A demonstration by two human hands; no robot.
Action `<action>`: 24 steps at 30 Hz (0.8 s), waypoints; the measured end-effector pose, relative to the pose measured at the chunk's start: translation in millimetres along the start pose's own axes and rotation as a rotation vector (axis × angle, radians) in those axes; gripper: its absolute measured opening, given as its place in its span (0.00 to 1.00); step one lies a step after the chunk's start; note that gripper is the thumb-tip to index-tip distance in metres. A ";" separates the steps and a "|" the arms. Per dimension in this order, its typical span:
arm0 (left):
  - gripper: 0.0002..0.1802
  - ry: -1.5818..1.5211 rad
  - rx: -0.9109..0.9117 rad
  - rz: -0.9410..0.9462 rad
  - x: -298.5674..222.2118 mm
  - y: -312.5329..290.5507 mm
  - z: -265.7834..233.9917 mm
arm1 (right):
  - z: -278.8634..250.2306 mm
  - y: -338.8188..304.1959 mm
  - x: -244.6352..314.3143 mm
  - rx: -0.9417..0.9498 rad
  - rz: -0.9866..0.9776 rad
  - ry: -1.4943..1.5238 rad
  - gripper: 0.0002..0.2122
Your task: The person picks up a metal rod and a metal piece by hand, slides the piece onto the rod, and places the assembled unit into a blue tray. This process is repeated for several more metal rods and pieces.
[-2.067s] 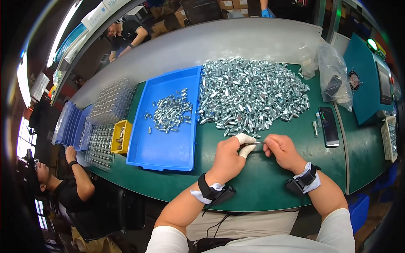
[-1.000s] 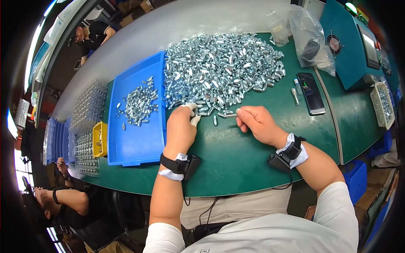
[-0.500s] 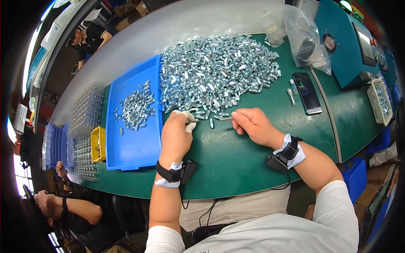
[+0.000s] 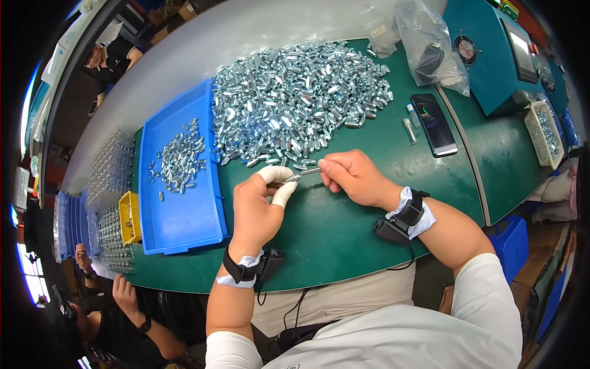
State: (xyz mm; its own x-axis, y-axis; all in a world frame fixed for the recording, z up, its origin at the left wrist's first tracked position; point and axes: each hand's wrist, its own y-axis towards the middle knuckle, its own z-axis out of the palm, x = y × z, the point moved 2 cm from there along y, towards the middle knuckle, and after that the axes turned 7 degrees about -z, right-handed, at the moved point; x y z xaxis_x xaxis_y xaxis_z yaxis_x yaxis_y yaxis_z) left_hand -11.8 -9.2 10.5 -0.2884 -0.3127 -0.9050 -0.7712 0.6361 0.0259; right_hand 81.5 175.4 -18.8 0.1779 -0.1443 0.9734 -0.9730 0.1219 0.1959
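Observation:
My left hand (image 4: 257, 209), with white finger covers on thumb and forefinger, pinches a small shiny hex metal nut (image 4: 293, 179). My right hand (image 4: 359, 178) grips a thin metal rod (image 4: 311, 171) between thumb and fingers. The rod's tip meets the nut; whether it is inside cannot be made out. Just beyond both hands spreads a large heap of silvery hex metal nuts (image 4: 301, 101) on the green table (image 4: 350, 246). To the left, a blue tray (image 4: 184, 230) holds a smaller pile of similar parts (image 4: 181, 158).
Left of the tray are a yellow bin (image 4: 129, 218) and clear racks of metal parts (image 4: 114, 237). On the right lie a phone (image 4: 434, 126), small tubes (image 4: 410, 131), plastic bags (image 4: 427, 52) and a teal machine (image 4: 491, 58). Another person (image 4: 104, 320) sits lower left.
My hands have come together, so the rod now meets the nut in my left fingers. A nut lying between them earlier is gone from that spot. The whole view has shifted slightly.

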 end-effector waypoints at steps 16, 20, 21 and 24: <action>0.06 -0.183 0.167 -0.094 4.2 -9.0 16.8 | 5.1 -7.8 9.5 0.161 -0.097 -0.210 0.17; 0.05 -0.082 0.027 0.057 5.6 -3.7 -2.8 | 2.8 -7.4 5.5 0.047 0.007 -0.106 0.17; 0.06 -0.033 -0.250 0.055 14.7 2.0 -16.7 | 1.0 -5.1 0.2 -0.022 0.044 -0.048 0.18; 0.11 -0.184 -0.768 0.042 19.7 20.5 -69.4 | -0.6 2.8 2.0 -0.099 0.057 0.031 0.19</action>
State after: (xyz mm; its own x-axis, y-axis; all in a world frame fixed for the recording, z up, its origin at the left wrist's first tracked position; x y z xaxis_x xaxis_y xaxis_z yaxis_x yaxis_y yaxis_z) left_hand -72.7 -51.3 22.6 -0.2790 -0.1349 -0.9508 -0.9572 -0.0408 0.2867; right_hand 79.2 176.1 -16.3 0.1286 -0.1044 0.9862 -0.9626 0.2260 0.1494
